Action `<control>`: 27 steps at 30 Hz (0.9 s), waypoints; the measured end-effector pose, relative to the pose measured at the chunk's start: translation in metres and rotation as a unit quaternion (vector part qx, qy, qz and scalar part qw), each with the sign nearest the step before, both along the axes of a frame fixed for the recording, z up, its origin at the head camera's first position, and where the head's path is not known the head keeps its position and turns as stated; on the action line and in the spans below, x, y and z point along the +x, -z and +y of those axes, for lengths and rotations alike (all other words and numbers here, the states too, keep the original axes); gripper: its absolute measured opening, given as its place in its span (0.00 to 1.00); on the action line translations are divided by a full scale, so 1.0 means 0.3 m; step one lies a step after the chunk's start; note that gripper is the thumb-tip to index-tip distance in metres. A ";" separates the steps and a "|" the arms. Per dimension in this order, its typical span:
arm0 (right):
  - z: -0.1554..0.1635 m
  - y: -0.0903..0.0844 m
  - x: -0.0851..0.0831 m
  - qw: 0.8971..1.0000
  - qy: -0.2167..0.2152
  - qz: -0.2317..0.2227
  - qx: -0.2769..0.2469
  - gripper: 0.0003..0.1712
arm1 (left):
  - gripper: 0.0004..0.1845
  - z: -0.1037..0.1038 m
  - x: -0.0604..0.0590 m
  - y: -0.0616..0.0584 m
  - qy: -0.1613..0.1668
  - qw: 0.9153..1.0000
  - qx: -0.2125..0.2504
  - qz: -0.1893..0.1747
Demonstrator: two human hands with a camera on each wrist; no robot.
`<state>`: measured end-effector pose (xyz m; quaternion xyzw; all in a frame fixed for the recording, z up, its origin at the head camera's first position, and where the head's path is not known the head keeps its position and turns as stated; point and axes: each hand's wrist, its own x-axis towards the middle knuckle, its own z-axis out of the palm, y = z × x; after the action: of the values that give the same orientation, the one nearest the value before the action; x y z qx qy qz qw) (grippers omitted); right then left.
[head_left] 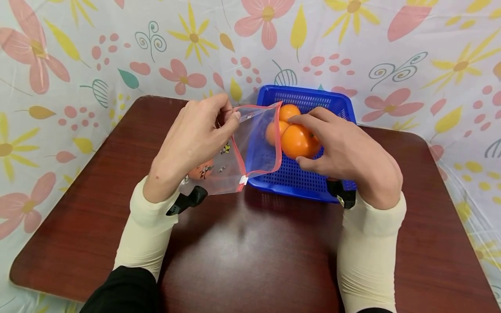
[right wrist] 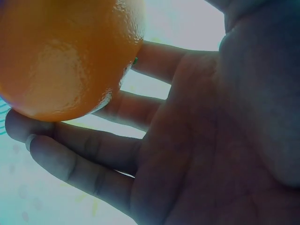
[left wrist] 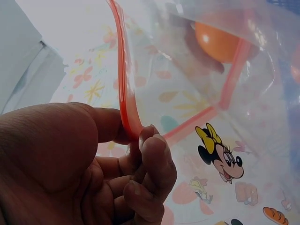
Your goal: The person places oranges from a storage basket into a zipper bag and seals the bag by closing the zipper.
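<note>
We find the left hand (head_left: pixel 195 134) pinching the red zip edge of a clear plastic bag (head_left: pixel 250 143) between thumb and curled fingers (left wrist: pixel 154 159), which holds the bag mouth open toward the right; the left wrist view confirms the strip clamped at the fingertips. The bag carries cartoon prints and already contains one orange fruit (head_left: pixel 201 170), lying low in it under the left wrist. We note the right hand (head_left: pixel 344 152) closed round a second orange (head_left: pixel 297 140), thumb below and fingers over the top, and the right wrist view shows the fruit seated against the fingertips. This held orange sits just beside the bag mouth, above the left part of a blue perforated basket (head_left: pixel 305 182). Two further oranges (head_left: pixel 288 111) lie in the basket behind it, close against the held one. The basket stands at the back edge of a dark brown table (head_left: pixel 242 252), right of centre, and the bag overlaps its left rim. A floral cloth (head_left: pixel 78 56) covers the wall behind and the surroundings.
</note>
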<state>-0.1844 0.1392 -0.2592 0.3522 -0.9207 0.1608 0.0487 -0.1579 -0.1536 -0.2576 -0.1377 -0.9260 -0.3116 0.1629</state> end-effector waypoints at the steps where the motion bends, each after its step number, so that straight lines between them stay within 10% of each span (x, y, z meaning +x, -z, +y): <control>1: 0.000 -0.002 0.004 1.000 0.000 0.002 -0.002 0.40 | 0.10 0.000 0.000 0.000 0.000 1.000 0.000 0.001; 27: -0.073 -0.007 0.068 0.987 -0.066 0.134 -0.054 0.41 | 0.11 0.004 0.000 -0.002 -0.001 1.000 -0.002 0.002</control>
<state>-0.1639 0.1171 -0.2572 0.4276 -0.8705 0.1647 0.1797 -0.1580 -0.1525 -0.2569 -0.1375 -0.9265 -0.3091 0.1651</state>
